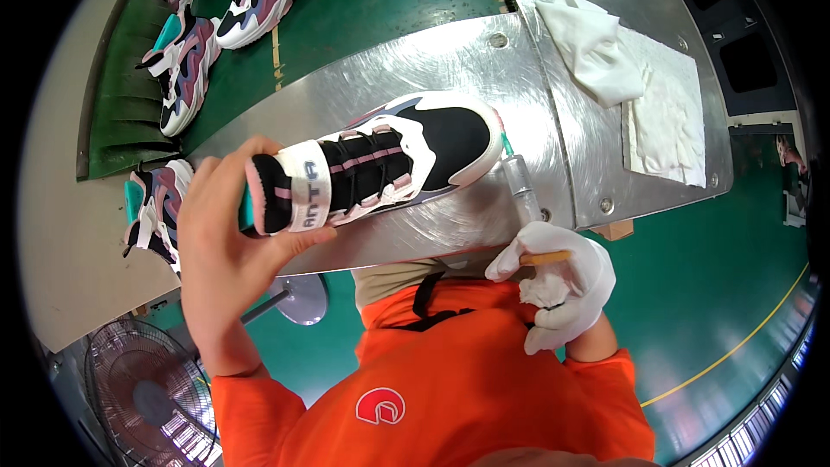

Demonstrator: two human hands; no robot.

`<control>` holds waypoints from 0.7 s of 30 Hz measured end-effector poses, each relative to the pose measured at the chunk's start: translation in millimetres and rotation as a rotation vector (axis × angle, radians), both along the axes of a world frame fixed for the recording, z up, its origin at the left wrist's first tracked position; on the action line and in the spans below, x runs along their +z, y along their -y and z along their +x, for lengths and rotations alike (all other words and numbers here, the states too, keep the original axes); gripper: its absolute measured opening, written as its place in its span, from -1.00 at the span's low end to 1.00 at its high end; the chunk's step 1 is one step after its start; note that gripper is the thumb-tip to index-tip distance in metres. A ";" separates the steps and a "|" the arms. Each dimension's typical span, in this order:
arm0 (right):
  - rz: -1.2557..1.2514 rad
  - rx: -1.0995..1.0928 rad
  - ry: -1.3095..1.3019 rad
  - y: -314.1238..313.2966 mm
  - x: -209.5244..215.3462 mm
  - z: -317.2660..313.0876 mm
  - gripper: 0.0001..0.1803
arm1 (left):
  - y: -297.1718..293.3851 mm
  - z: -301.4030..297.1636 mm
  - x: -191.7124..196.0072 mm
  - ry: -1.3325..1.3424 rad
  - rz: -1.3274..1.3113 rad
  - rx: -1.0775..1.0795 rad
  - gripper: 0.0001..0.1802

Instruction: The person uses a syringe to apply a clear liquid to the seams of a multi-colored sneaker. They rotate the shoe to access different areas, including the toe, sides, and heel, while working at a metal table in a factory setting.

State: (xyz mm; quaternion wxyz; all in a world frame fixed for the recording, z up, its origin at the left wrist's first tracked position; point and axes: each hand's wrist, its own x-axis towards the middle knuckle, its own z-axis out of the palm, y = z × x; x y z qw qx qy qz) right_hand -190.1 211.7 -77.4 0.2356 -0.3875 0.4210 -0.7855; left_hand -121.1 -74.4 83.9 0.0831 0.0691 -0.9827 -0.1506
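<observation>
Orange shirt (450,363) below; left hand (229,233) holds sneaker (380,164), gloved right hand (558,281) a stick (545,257).

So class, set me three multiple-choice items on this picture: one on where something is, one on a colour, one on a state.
1. Where does the white cloth lie?
A. on the metal table
B. on the fan
C. on the floor

2. What colour is the toe of the shoe being held?
A. yellow
B. black
C. orange

3. How are the hands covered?
A. both gloved
B. both bare
C. only the right hand gloved

Answers:
1 A, the cloth rests on the table's far right part.
2 B, the toe panel is black with a white rim.
3 C, the right hand wears a white glove while the left hand gripping the shoe's heel end is bare.
</observation>
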 end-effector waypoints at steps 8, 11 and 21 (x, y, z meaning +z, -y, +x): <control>-0.201 -0.098 -0.375 15.1 -8.9 -18.1 -0.49 | 27.7 -15.4 1.7 0.066 0.258 0.066 -0.29; -0.044 -0.143 -0.221 13.3 -0.1 -10.5 -0.36 | 33.5 -24.4 8.6 0.161 0.400 0.105 -0.30; 0.006 -0.169 -0.208 16.7 15.1 -14.2 -0.21 | 49.3 -40.6 19.3 0.280 0.472 0.033 -0.32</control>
